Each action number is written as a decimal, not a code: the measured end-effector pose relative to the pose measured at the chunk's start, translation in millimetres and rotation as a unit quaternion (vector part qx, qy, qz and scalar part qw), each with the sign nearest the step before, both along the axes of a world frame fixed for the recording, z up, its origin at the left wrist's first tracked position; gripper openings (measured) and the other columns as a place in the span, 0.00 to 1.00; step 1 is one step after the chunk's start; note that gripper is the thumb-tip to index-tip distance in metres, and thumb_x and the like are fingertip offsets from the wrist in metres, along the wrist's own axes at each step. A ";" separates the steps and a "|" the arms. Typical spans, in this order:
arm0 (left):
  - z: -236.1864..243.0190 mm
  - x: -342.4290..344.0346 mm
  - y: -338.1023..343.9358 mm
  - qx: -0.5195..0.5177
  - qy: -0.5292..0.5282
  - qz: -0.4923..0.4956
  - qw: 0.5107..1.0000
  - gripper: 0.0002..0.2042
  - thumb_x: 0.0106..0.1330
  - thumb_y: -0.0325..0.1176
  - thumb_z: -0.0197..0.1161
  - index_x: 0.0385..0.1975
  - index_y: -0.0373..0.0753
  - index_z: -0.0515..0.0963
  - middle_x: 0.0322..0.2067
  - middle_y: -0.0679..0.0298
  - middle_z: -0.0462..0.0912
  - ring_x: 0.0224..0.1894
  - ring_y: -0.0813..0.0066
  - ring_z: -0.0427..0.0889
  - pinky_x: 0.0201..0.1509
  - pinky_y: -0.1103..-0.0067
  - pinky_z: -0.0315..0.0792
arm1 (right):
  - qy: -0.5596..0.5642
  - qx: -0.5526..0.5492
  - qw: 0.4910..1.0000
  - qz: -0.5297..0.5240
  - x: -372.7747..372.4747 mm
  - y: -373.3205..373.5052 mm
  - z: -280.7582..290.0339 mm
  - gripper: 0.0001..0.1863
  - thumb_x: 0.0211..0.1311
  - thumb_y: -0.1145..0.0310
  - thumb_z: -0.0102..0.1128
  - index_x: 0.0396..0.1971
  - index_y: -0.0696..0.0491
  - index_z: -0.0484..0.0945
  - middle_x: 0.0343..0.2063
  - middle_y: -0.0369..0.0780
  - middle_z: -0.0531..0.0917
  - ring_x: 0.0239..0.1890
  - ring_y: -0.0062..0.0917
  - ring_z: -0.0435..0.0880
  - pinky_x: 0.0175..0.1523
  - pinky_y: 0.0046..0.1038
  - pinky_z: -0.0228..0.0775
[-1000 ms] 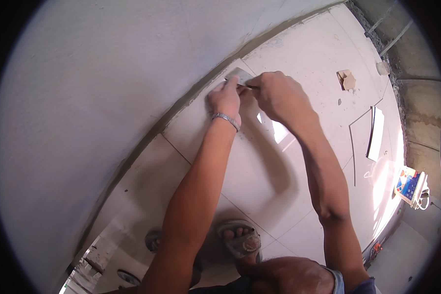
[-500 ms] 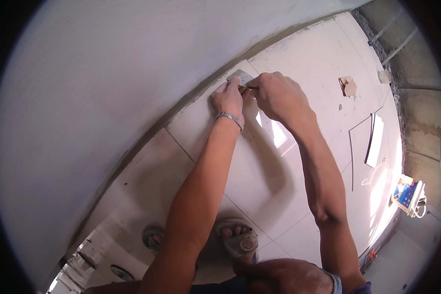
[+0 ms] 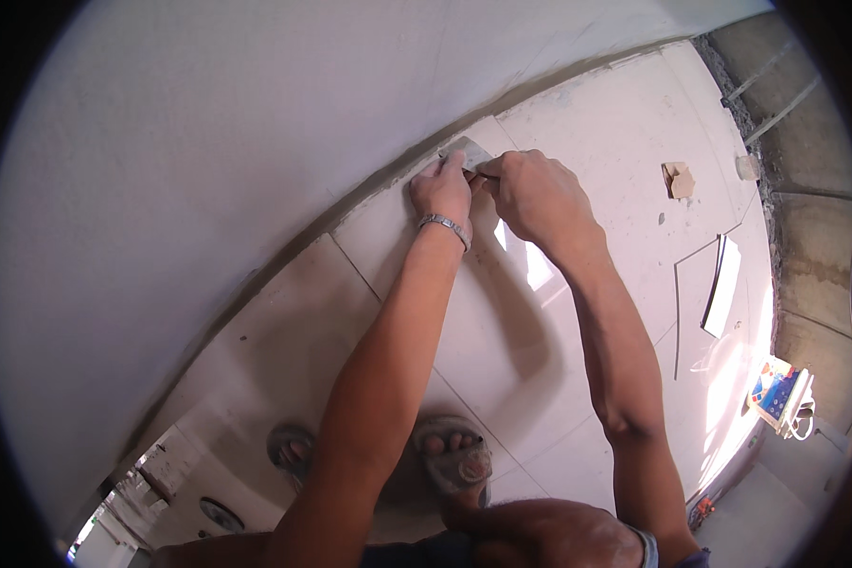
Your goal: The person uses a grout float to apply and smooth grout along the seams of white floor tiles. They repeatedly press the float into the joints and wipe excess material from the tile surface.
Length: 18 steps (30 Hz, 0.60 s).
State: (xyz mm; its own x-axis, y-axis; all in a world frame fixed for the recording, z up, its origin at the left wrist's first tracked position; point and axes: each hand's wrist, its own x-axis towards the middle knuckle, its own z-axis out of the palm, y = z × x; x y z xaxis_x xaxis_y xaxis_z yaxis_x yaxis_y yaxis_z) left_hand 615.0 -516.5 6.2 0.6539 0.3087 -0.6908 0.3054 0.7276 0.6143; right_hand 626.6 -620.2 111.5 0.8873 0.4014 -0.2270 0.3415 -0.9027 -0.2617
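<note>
Beside the gap along the wall's foot, both hands meet at a flat grey plate-like piece (image 3: 470,148), possibly a scraper blade. My left hand (image 3: 442,193), with a metal watch band at its wrist, is closed on this piece, one finger lying on its upper face. My right hand (image 3: 542,192) is closed in a fist-like grip at the piece's right side. Something thin and dark shows between the two hands, but the right fingers hide what they grip.
The pale wall (image 3: 227,123) rises on the left. Light floor tiles (image 3: 625,123) carry a brown scrap (image 3: 678,180), a white strip (image 3: 722,284) and a thin bent rod (image 3: 677,312). A printed bucket (image 3: 779,393) stands at right. My sandalled feet (image 3: 452,459) are below.
The whole view has shifted slightly, with the wall edge and floor things sitting a little lower. Both hands stay together at the grey piece, with hardly any change in grip.
</note>
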 end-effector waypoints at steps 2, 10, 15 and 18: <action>3.8 -1.1 -0.2 0.009 0.012 -0.003 1.000 0.09 0.71 0.31 0.63 0.37 0.29 0.80 0.33 0.62 0.82 0.32 0.74 0.81 0.36 0.77 0.80 | 0.023 -0.007 1.000 -0.006 0.9 3.1 4.9 0.10 0.65 0.69 0.60 0.37 0.54 0.89 0.31 0.51 0.87 0.35 0.46 0.87 0.45 0.42 0.80; -6.1 -0.5 2.2 0.050 0.013 -0.018 0.998 0.12 0.70 0.33 0.63 0.33 0.28 0.81 0.32 0.60 0.82 0.29 0.73 0.80 0.33 0.74 0.77 | 0.058 -0.004 0.998 -0.023 0.3 4.1 8.0 0.13 0.68 0.66 0.59 0.47 0.47 0.90 0.32 0.51 0.87 0.35 0.48 0.86 0.46 0.42 0.79; -3.3 2.2 0.3 0.058 0.007 0.008 0.998 0.13 0.70 0.33 0.63 0.31 0.26 0.81 0.32 0.60 0.82 0.31 0.75 0.80 0.34 0.76 0.79 | 0.043 0.010 0.999 -0.019 -1.9 4.5 3.1 0.13 0.69 0.66 0.58 0.46 0.47 0.90 0.33 0.50 0.87 0.36 0.47 0.86 0.47 0.42 0.79; 4.5 -11.4 -5.3 0.056 0.022 0.009 0.998 0.12 0.70 0.32 0.63 0.32 0.26 0.81 0.33 0.61 0.82 0.31 0.76 0.81 0.35 0.77 0.80 | 0.061 -0.013 0.998 -0.017 -5.6 1.7 7.1 0.13 0.69 0.67 0.59 0.46 0.48 0.90 0.33 0.50 0.87 0.37 0.47 0.86 0.47 0.42 0.79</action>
